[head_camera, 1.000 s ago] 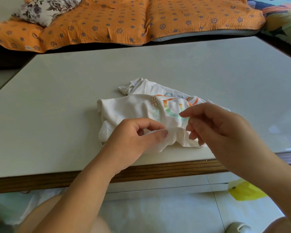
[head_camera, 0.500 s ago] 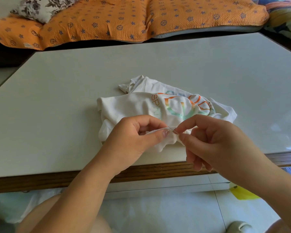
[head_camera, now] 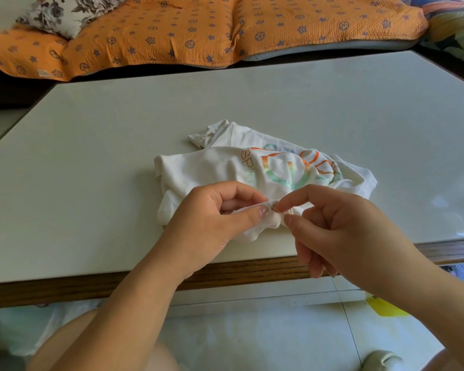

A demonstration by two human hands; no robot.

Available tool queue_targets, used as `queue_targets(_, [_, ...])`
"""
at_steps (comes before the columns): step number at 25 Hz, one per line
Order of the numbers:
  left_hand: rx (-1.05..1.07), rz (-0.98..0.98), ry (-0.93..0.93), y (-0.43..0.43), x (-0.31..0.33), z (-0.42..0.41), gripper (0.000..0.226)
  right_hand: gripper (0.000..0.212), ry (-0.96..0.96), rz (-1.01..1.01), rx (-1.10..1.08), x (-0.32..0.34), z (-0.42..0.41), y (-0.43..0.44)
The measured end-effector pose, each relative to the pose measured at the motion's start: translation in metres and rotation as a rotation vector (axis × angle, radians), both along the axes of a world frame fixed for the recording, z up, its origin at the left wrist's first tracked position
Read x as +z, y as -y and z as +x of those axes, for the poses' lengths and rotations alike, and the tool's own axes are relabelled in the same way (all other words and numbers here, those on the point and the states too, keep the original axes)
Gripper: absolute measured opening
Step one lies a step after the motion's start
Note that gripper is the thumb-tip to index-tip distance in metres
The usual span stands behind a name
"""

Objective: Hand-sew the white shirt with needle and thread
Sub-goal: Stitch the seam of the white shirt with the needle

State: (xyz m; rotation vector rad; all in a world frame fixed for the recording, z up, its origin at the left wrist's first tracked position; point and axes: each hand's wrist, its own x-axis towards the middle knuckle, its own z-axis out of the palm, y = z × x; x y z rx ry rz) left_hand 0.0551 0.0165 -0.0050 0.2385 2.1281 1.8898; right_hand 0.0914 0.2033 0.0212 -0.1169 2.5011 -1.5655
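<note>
A crumpled white shirt (head_camera: 214, 170) with an orange and green print lies near the front edge of the table (head_camera: 91, 162). My left hand (head_camera: 212, 220) pinches a fold of the shirt's near edge between thumb and forefinger. My right hand (head_camera: 340, 226) is just to its right, thumb and forefinger pinching a thin needle (head_camera: 277, 210) that sticks into that fold. The thread is too fine to make out.
An orange patterned quilt (head_camera: 198, 30) and a floral cushion (head_camera: 59, 12) lie on the seat behind the table. The table's wooden front edge (head_camera: 252, 271) runs below my hands. A yellow bag (head_camera: 386, 307) lies on the tiled floor at right.
My right hand came down from above the shirt to the fold held by my left hand, and the needle tip now sits in the fabric. The left hand stayed put.
</note>
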Motion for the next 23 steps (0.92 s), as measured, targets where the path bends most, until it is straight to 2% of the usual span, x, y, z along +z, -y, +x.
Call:
queue_targets(15, [0.022,-0.017,-0.032,-0.0019,0.0013,0.0010,0.017,0.017,0.005,0.001,0.004,-0.0041,-0.0009,0.0021])
queue_targets(19, [0.038,-0.110,-0.132,-0.0019,0.0010,0.0032,0.005,0.016,-0.017,0.035,-0.004,-0.0065,0.0003,0.0024])
queue_targets(23, [0.121,-0.337,-0.355,-0.0037,-0.0014,0.0094,0.010,0.015,-0.055,0.083,-0.036,-0.0103,0.0013,0.0055])
